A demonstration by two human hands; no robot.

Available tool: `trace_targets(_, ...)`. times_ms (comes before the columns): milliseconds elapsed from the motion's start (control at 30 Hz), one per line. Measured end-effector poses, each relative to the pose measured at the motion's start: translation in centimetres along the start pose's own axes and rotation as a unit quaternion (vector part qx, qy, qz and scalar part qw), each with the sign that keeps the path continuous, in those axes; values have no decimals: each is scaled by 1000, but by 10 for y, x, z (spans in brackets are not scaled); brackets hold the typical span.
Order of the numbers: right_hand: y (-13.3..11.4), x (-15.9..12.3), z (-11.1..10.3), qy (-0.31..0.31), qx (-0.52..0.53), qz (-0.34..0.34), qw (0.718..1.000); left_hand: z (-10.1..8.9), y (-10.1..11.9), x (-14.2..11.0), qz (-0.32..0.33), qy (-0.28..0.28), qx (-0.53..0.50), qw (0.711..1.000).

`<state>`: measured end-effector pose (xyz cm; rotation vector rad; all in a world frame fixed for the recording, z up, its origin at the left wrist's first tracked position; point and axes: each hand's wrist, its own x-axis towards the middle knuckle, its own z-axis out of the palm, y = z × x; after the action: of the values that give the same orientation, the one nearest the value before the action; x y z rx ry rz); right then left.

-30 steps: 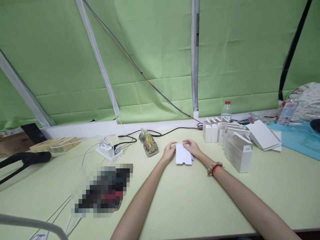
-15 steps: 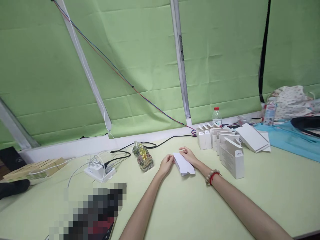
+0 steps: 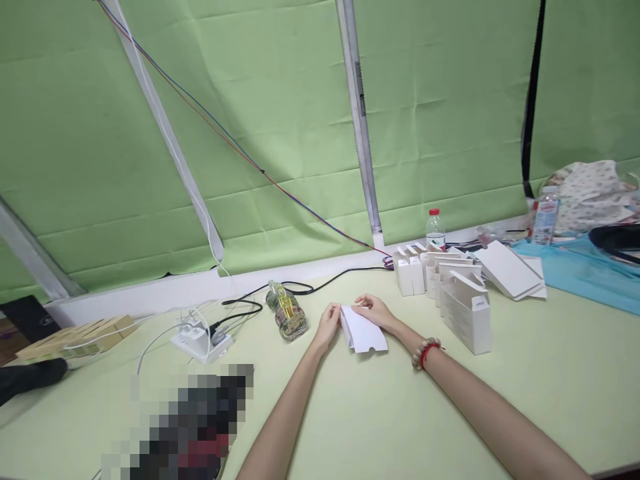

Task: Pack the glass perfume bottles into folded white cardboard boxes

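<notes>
Between my hands is a small white cardboard box (image 3: 367, 332), its near end unclosed and showing a flap with a half-round notch. My left hand (image 3: 329, 325) grips the box's far left edge, fingers closed. On the far right side, my right hand (image 3: 375, 311) is closed over the top of the box, with a bead bracelet and red cord at the wrist. To the right stand several white boxes (image 3: 465, 317) with their top flaps raised. Flat white cartons (image 3: 511, 270) lie behind them.
Glass jars (image 3: 290, 320) with a yellow part stand left of my hands. Beyond them is a white power strip (image 3: 200, 343) with cables. A red-capped bottle (image 3: 435, 230) stands at the back. Blue cloth (image 3: 580, 270) lies at the right, and a pixelated dark object (image 3: 195, 427) lies front left.
My view has turned, shifting the scene in the picture. The box between my hands has been tilted and turned, and its side now shows at the left. Both hands stay on it.
</notes>
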<state>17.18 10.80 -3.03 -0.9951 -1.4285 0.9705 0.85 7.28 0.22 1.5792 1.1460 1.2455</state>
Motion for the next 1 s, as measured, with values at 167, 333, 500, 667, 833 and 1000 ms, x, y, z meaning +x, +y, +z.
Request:
trace_targets(167,0,-1,-1,-2,-23,-11,1000,1,0,0,-18,-14,-4,1000)
trace_targets(333,-4,-4,-1,11,-38,-27,999,1,-4,3,-9,-20,16,1000)
trace_targets(500,-9,-6,-3,34,-50,-38,997,1,-10,6,5,-27,39,999)
trace_targets(667,-15,-9,-3,45,-49,-43,997,0,-9,6,14,-50,25,998)
trace_targets(833,-18,-8,-4,58,-26,-20,998,2,-8,5,4,-71,34,997)
trace_targets(1000,-19,-8,-4,39,-13,-7,999,4,-10,3,11,-46,107,993)
